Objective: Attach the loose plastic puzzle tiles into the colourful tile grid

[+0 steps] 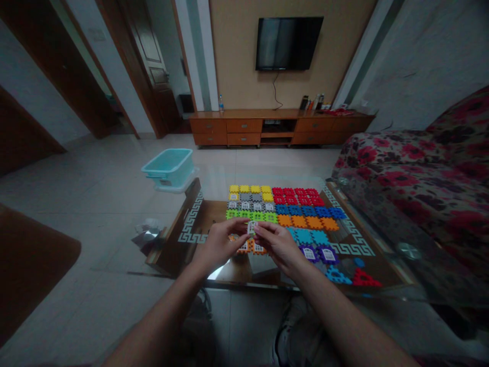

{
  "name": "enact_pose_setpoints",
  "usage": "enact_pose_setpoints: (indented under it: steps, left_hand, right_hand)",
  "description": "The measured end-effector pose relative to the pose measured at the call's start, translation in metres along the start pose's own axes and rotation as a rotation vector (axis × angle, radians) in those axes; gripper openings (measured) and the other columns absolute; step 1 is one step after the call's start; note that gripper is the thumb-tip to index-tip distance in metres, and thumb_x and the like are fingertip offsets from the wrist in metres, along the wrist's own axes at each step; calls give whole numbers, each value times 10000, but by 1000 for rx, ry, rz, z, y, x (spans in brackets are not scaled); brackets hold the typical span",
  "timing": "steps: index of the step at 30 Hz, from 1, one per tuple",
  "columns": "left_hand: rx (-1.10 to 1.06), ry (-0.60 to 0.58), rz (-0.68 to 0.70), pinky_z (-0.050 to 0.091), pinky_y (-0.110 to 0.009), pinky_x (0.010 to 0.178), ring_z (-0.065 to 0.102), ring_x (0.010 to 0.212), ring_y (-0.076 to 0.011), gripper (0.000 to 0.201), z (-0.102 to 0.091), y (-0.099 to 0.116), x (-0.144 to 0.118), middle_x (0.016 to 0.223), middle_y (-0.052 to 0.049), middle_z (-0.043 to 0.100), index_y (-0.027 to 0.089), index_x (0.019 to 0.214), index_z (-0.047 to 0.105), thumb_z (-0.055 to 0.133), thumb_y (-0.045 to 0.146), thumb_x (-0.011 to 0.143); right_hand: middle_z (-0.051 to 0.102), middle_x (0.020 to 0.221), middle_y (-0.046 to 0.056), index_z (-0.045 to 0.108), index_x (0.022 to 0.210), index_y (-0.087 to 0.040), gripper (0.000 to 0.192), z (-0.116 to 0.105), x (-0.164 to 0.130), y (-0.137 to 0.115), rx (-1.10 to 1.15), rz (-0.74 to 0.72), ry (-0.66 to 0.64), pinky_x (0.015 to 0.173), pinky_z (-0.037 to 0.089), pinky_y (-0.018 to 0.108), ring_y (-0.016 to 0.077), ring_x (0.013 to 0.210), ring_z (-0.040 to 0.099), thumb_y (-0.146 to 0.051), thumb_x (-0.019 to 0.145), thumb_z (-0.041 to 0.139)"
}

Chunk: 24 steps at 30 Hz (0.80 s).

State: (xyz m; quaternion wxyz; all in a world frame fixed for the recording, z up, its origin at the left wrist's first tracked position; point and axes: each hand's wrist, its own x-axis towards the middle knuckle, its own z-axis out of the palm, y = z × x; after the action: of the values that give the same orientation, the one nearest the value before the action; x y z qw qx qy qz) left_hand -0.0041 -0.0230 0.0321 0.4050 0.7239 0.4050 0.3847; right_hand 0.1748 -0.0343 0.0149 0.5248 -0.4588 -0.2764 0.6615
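Note:
A small white window-shaped toy piece (251, 228) is held up above the glass table, between the fingertips of both hands. My right hand (280, 247) pinches its right side with thumb and fingers. My left hand (223, 243) closes on its left edge, index finger above and thumb below. Behind the piece lie green building tiles (270, 217) in a row. Orange tiles with white windows (258, 246) lie just under the hands, partly hidden by them. To the right of my right hand are purple tiles with white arched inserts (327, 254).
The glass coffee table (229, 281) bears rows of yellow (244, 188), grey (250, 197), red (298, 196), blue (307, 210), orange (314, 223) and light-blue tiles (320, 237). Triangular pieces (365, 278) lie near its front right. A turquoise tub (170, 171) stands beyond; a flowered sofa (416, 173) is at right.

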Motion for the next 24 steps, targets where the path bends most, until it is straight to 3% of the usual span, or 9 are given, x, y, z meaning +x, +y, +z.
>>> enact_pose_setpoints:
  steps: [8, 12, 24]
  left_hand:
    - [307, 1, 151, 555, -344, 841, 698, 894, -179, 325, -9, -4, -1, 1030, -49, 739, 217, 1162, 645, 693, 283, 847]
    - [401, 12, 237, 519, -367, 895, 644, 1010, -200, 312, -12, -5, 0, 1092, -64, 684, 215, 1146, 625, 690, 266, 846]
    - [463, -62, 208, 485, -365, 871, 602, 1000, -216, 255, -13, -8, -1, 1038, -59, 620, 224, 1094, 594, 655, 245, 847]
  right_hand:
    - [701, 691, 4, 733, 797, -164, 404, 0, 1, 0, -35, 15, 33, 609, 514, 224, 104, 608, 627, -341, 497, 937]
    - [704, 702, 8, 733, 802, -152, 432, 0, 3, 1, -67, -3, 40, 601, 512, 235, 108, 599, 623, -367, 486, 934]
    - [682, 656, 14, 728, 761, -164, 353, 3, 1, 3, -192, -55, 80, 597, 501, 283, 128, 573, 597, -365, 523, 896]
